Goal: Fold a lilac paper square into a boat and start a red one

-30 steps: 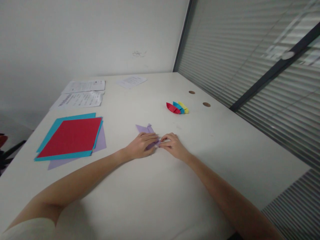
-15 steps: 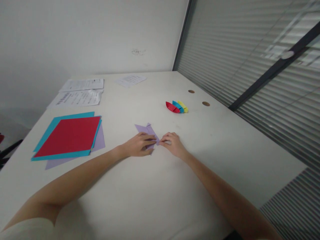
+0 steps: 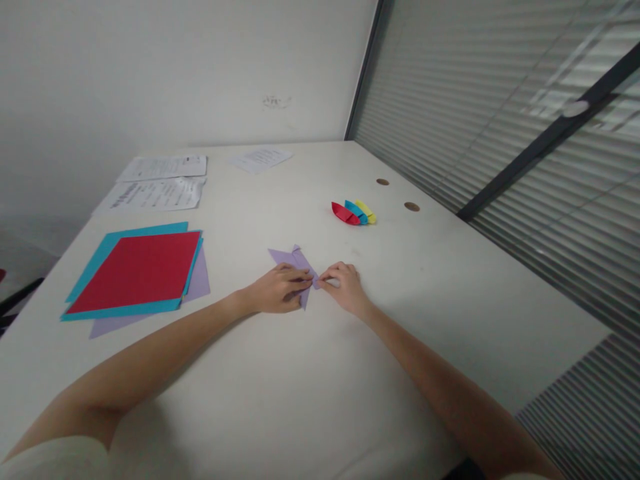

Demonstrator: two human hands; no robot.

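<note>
The folded purple paper [image 3: 303, 259] lies on the table [image 3: 320, 380], near the middle. The left hand [image 3: 277, 289] rests on it, slightly spread; the right hand [image 3: 347, 288] pinches its right end. Probably light, easily torn; best held by folded edges.

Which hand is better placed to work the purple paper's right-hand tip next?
Right, I'd judge. The right hand has its fingers at that tip of the folded purple paper, while the left hand lies over the paper's middle, seemingly steadying it.
</note>
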